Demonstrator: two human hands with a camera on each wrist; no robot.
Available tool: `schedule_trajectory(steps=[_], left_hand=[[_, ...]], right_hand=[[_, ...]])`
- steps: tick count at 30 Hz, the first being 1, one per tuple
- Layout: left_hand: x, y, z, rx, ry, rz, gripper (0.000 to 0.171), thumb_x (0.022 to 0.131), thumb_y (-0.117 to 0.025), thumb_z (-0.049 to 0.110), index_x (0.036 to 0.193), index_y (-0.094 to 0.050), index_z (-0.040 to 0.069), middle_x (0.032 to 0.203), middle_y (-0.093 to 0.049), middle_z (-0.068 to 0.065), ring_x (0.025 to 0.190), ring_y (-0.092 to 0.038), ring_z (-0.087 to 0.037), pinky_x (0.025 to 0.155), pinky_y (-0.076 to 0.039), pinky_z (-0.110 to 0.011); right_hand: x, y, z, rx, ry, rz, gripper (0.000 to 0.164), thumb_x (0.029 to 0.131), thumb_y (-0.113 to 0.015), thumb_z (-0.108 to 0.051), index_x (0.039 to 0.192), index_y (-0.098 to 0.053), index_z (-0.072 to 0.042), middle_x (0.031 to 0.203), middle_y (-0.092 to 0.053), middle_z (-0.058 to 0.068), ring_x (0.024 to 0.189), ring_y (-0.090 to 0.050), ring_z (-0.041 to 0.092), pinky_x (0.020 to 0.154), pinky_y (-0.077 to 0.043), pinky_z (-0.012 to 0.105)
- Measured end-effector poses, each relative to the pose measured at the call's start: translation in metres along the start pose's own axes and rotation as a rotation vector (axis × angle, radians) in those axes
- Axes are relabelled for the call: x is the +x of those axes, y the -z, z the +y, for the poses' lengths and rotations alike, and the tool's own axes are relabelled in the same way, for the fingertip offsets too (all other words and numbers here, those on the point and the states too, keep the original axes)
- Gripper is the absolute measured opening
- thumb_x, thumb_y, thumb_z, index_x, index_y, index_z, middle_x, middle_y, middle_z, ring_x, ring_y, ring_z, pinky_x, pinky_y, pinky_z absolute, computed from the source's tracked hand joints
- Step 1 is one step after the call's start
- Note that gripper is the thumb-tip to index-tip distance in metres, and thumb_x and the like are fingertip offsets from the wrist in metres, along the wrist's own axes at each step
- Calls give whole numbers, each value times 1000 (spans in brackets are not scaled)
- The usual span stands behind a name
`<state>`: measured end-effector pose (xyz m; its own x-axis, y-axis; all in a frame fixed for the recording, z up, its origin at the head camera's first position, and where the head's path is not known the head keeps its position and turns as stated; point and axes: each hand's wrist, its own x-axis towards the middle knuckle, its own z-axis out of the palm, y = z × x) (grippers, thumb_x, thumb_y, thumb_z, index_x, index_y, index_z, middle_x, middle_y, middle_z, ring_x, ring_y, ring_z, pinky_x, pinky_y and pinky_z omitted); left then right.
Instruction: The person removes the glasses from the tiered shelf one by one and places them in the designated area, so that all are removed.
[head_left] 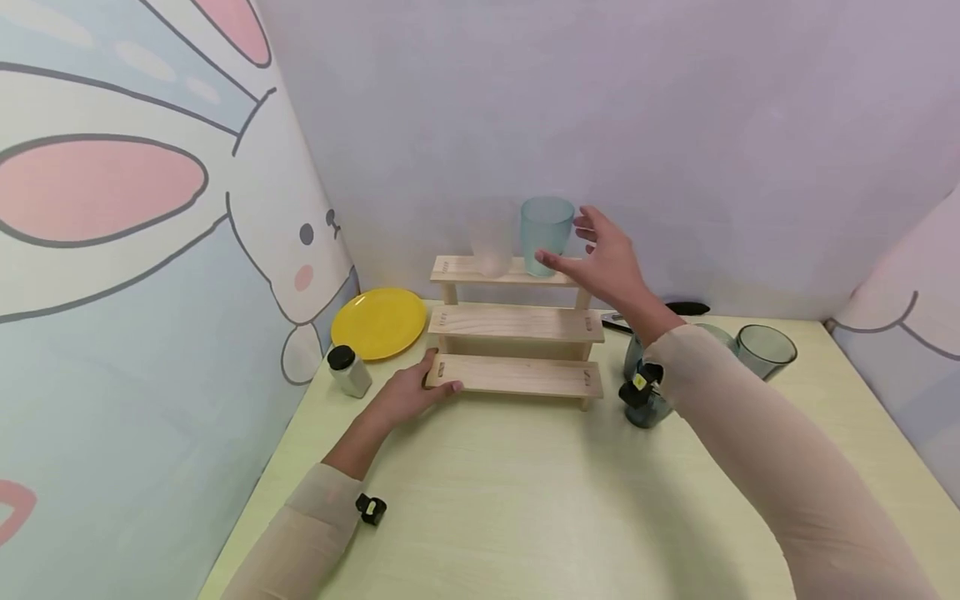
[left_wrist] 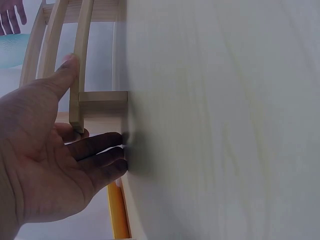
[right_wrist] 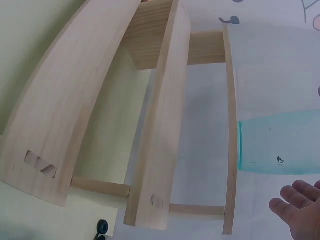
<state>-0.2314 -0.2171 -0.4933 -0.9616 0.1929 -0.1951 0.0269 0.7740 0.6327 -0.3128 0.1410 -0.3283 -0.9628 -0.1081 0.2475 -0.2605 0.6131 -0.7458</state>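
A three-tier wooden shelf rack (head_left: 517, 323) stands near the back wall. My left hand (head_left: 405, 393) pinches the left end of its lowest board, thumb on top; in the left wrist view, the other fingers of this hand (left_wrist: 55, 160) reach past the board's end, near the table. On the top tier stand a frosted clear cup (head_left: 491, 243) and, to its right, a teal translucent cup (head_left: 546, 229), both upright. Beside the teal cup is my right hand (head_left: 609, 265), thumb and fingers spread. The right wrist view shows these fingers (right_wrist: 299, 200) apart from the teal cup (right_wrist: 280, 145).
Left of the rack are a yellow plate (head_left: 378, 323) and a small jar (head_left: 350, 373) with a black lid. Several grey glasses, including one at the far right (head_left: 765, 350), stand partly behind my right sleeve. Near them lies something with a black handle (head_left: 687, 308).
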Motion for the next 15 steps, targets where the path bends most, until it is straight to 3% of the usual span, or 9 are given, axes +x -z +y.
schedule_trajectory(steps=[15], left_hand=[[0,0,2,0,8,-4,120,96,-66,81,179,-16,11,176,-41,-22,155,-53,-44,123,-46,-63]], right_hand=[[30,-19,-13,59,-87,26,120,89,-84,-69,178,-21,-18,178,-38,14,160,-45,39,124,-46,61]])
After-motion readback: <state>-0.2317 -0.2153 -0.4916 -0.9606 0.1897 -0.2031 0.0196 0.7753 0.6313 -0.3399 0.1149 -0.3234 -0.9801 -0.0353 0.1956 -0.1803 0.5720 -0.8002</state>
